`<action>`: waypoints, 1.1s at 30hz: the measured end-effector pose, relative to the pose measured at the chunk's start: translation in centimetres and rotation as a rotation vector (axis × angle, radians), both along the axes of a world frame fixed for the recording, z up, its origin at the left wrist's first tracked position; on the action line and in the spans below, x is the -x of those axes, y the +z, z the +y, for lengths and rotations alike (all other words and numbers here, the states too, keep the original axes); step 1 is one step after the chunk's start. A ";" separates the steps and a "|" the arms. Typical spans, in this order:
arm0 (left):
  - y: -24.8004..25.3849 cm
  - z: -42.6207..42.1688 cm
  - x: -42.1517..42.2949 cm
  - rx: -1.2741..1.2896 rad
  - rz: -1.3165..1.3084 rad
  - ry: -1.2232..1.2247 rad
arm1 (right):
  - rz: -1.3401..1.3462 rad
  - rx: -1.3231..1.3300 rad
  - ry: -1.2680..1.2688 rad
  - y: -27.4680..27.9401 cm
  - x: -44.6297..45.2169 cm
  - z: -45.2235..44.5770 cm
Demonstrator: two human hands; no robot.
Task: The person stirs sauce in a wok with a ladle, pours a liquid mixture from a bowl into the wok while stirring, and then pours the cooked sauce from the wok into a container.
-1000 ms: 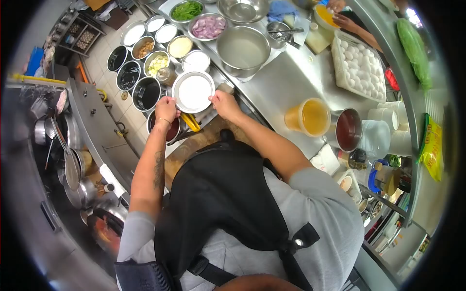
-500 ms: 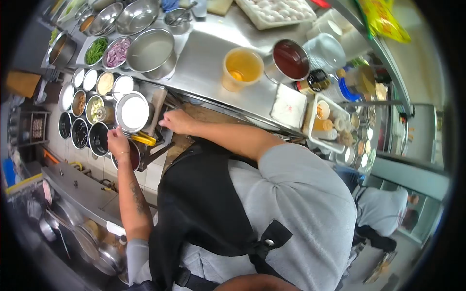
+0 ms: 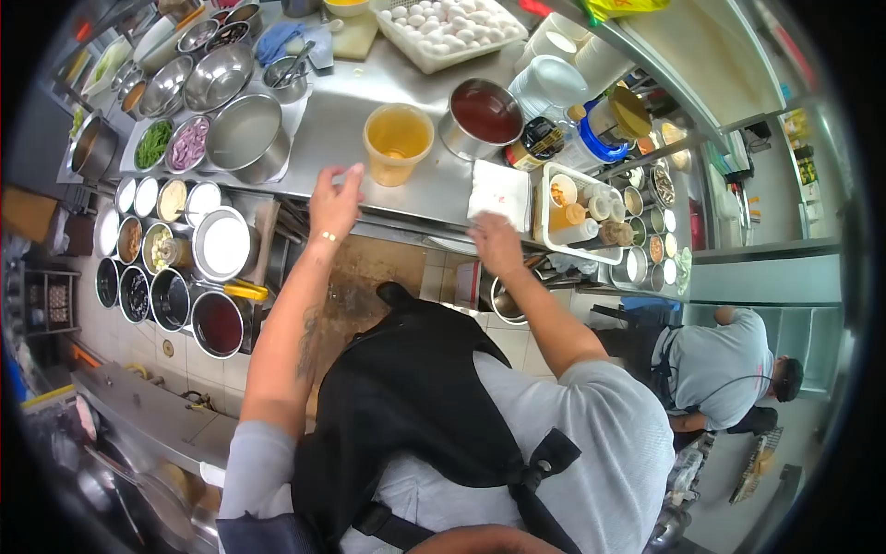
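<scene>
My left hand (image 3: 336,205) is raised over the front edge of the steel counter, fingers apart and nothing in it. Just beyond it stands a clear plastic tub (image 3: 397,174) with yellow-orange liquid inside. My right hand (image 3: 496,244) is at the near edge of a folded white cloth (image 3: 499,192); its fingers are somewhat blurred but look loosely extended, with nothing visible in them. Whether it touches the cloth, I cannot tell. Behind the cloth is a steel pot (image 3: 473,144) of dark red liquid.
To the left sit several containers of ingredients and a white-filled pot (image 3: 222,243), with yellow-handled tongs (image 3: 242,290) beside it. A tray of eggs (image 3: 434,60) is at the back. A white basket (image 3: 591,247) of bottles stands right. Another person (image 3: 715,355) bends over at far right.
Both hands have left the pots on the left. My left hand has come up to the counter beside the tub, and my right hand has swung right to the white cloth.
</scene>
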State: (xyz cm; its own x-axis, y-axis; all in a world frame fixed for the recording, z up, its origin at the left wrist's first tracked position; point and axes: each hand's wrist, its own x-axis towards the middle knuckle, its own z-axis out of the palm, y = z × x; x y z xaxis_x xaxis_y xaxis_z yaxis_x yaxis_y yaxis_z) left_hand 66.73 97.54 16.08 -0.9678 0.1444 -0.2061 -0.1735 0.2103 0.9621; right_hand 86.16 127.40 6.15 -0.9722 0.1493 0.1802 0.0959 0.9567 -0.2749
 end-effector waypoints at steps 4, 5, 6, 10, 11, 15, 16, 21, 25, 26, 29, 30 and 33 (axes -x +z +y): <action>0.5 6.2 3.9 -0.110 -0.206 0.085 | 0.054 -0.192 -0.141 -2.1 4.6 6.2; -0.4 7.2 4.6 -0.128 -0.245 0.102 | 0.051 -0.180 -0.134 -3.0 5.2 6.5; -1.7 7.5 5.0 -0.116 -0.253 0.114 | -0.022 -0.210 -0.166 -4.1 5.5 6.5; -3.1 5.3 5.9 -0.265 -0.175 0.147 | -0.132 -0.142 -0.262 -6.2 6.9 2.6; -1.4 3.9 5.1 -0.238 -0.132 0.155 | -0.153 -0.132 -0.296 -5.8 7.9 1.2; 2.0 -3.0 0.4 -0.281 -0.061 0.221 | -0.158 -0.011 -0.150 -5.0 14.6 -4.4; 2.4 -4.4 -1.1 -0.276 -0.060 0.287 | -0.157 0.036 -0.079 -5.0 16.6 -5.7; 4.5 -8.7 -8.2 -0.187 -0.067 0.504 | -0.067 0.045 0.013 -6.6 31.0 -7.3; 5.8 -10.2 -13.5 -0.118 -0.048 0.732 | -0.037 0.015 -0.205 -7.1 44.6 -5.6; 6.2 -10.1 -14.7 -0.108 -0.042 0.815 | -0.004 0.040 -0.280 -7.1 47.5 -5.7; 6.4 -10.5 -18.3 -0.098 -0.039 0.959 | 0.031 0.030 -0.323 -7.2 52.5 -7.7; 6.7 -10.7 -19.1 -0.112 -0.067 0.970 | -0.008 0.033 -0.273 -7.3 52.9 -8.5; 5.9 -11.2 -20.9 -0.148 -0.065 1.023 | -0.035 -0.091 0.114 -8.6 50.3 -8.5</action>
